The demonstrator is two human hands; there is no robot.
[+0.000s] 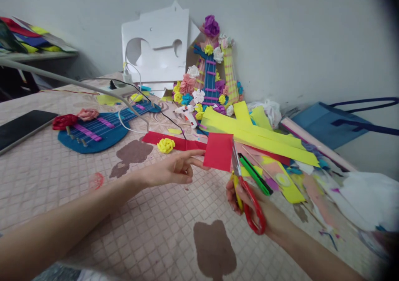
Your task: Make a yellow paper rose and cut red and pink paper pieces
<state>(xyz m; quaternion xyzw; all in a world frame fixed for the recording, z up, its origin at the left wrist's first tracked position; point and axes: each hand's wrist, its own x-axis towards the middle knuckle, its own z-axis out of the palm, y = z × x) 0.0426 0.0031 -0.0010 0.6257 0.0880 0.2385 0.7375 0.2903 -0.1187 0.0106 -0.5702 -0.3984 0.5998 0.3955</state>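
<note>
No legible text, marking (192,121) on white glue gun (188,114) too small to read

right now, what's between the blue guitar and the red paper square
In the head view, mainly a yellow flower and a red strip lie between them, with the left hand beside the red paper square.

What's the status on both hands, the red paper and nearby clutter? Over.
Left hand at left edge of red paper, grip unclear. Right hand holds scissors, blades at paper's right edge. Green cutter close beside the scissors.
</note>
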